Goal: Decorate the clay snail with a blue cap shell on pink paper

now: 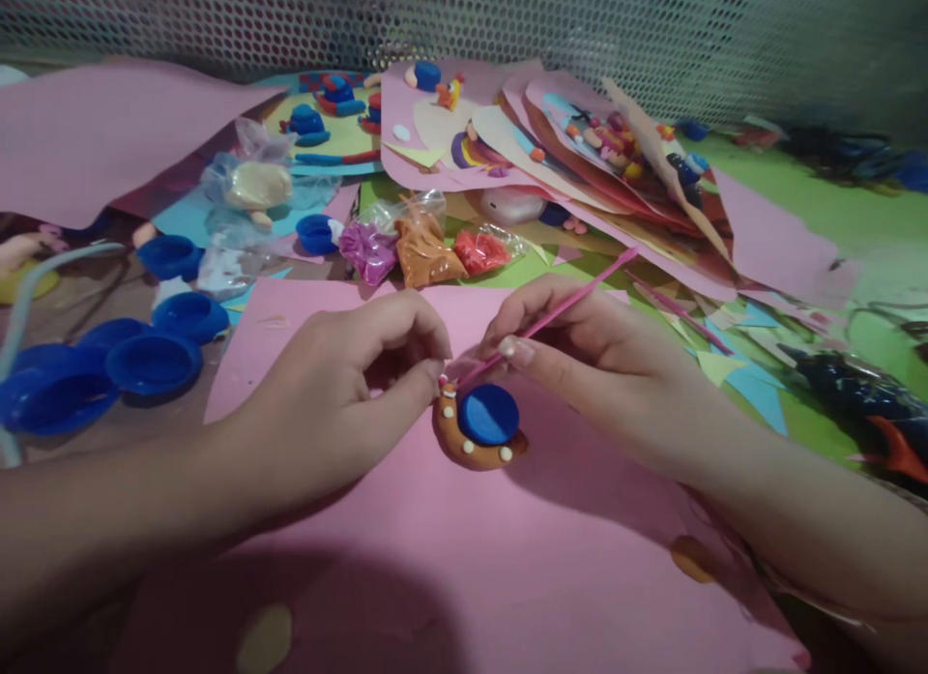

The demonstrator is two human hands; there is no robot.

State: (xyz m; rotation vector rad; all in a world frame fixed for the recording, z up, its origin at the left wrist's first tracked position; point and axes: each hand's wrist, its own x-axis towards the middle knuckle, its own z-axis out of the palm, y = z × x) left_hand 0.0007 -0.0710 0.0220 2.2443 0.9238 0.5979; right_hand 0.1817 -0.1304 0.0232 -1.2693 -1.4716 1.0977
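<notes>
My right hand pinches a thin pink modelling stick, its lower tip slanting down to the top end of a curved brown clay piece. White dots sit along that piece, and a small red-and-white bit tops its upper end. Inside the curve lies a blue clay disc. Thumb and forefinger of my left hand close together beside the brown piece's upper end; whatever they pinch is hidden. Beneath everything is a sheet of pink paper.
Blue plastic cups cluster at left. Bags of purple, brown and red clay lie beyond the sheet. Layered paper sheets with clay figures rest behind them. A perforated metal panel closes off the back.
</notes>
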